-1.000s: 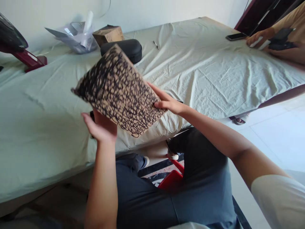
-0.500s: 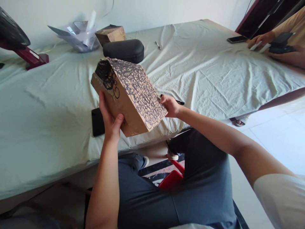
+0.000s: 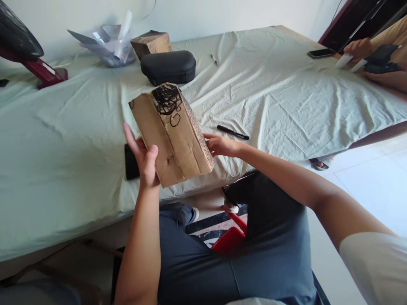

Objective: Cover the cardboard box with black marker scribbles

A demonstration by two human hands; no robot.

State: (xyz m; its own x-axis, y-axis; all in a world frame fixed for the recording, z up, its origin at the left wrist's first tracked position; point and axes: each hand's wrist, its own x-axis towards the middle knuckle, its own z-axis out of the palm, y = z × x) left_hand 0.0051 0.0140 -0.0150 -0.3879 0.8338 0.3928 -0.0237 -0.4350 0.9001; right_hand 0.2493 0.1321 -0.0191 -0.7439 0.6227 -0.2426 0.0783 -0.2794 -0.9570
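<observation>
In the head view, a scribbled cardboard box (image 3: 181,146) is held tilted above the near edge of the tabletop (image 3: 79,165), its seamed side turned up, presumably for easy viewing. By the half-open left hand (image 3: 144,159) its left edge is held, thumb laid over, index finger stretched clear (other fingers are hidden). By the curled fingers of the right hand (image 3: 222,146) the opposite side is touched, apparently as a steady; whether it is gripped cannot be told. A black marker (image 3: 233,131) is left within easy reach, near the right hand.
</observation>
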